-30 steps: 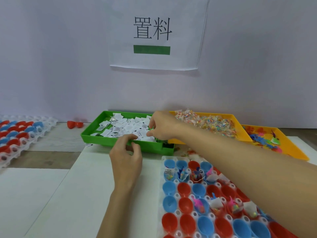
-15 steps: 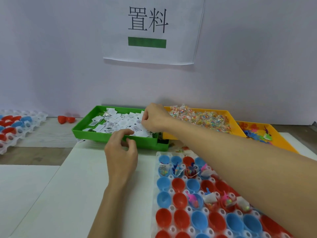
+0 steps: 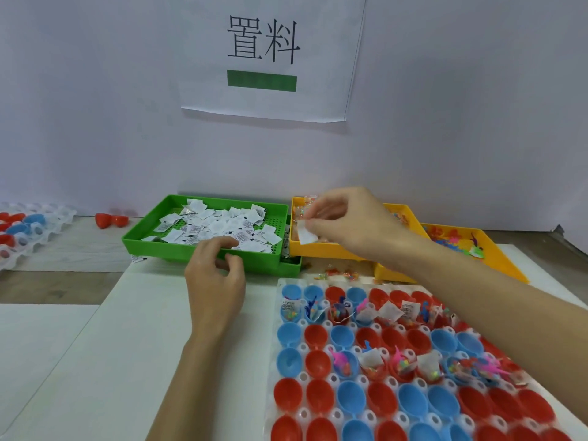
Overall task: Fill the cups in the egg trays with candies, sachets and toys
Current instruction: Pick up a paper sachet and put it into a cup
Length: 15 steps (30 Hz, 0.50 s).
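My right hand (image 3: 346, 222) pinches a white sachet (image 3: 306, 235) in the air above the near end of the yellow candy tray (image 3: 321, 251). My left hand (image 3: 216, 281) rests with fingers loosely curled against the front wall of the green tray (image 3: 152, 245), which holds several white sachets (image 3: 222, 226); it holds nothing that I can see. The clear egg tray (image 3: 397, 367) lies in front at the right with red and blue cups. Several cups in two of its rows hold sachets, toys and candies.
A second yellow tray (image 3: 496, 254) with coloured toys stands at the far right. Another egg tray (image 3: 28, 230) with red and blue cups lies at the far left. Two red cup halves (image 3: 111, 220) sit by the wall. Loose candies (image 3: 337, 274) lie between the trays.
My right hand has lifted out of the green tray with a sachet and moved right, over the candy tray. The left hand stays at the tray's front wall.
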Each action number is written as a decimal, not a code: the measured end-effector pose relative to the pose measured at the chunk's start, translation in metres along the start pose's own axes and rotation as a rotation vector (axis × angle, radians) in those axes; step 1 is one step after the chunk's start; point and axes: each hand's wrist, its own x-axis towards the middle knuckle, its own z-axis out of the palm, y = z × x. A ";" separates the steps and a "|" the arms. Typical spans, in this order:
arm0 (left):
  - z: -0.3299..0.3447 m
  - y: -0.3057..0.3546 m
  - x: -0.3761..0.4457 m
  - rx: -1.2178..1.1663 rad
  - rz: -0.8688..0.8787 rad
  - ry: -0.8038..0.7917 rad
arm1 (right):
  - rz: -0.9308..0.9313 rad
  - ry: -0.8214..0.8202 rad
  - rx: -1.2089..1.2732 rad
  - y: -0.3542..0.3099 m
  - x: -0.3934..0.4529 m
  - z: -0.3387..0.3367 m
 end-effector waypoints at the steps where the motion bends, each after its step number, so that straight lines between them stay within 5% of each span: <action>1: 0.000 0.000 0.000 0.004 0.003 0.000 | -0.008 -0.026 -0.011 0.002 -0.013 -0.005; 15: 0.000 0.001 0.000 0.003 0.005 -0.011 | -0.037 -0.295 -0.231 0.018 -0.095 -0.007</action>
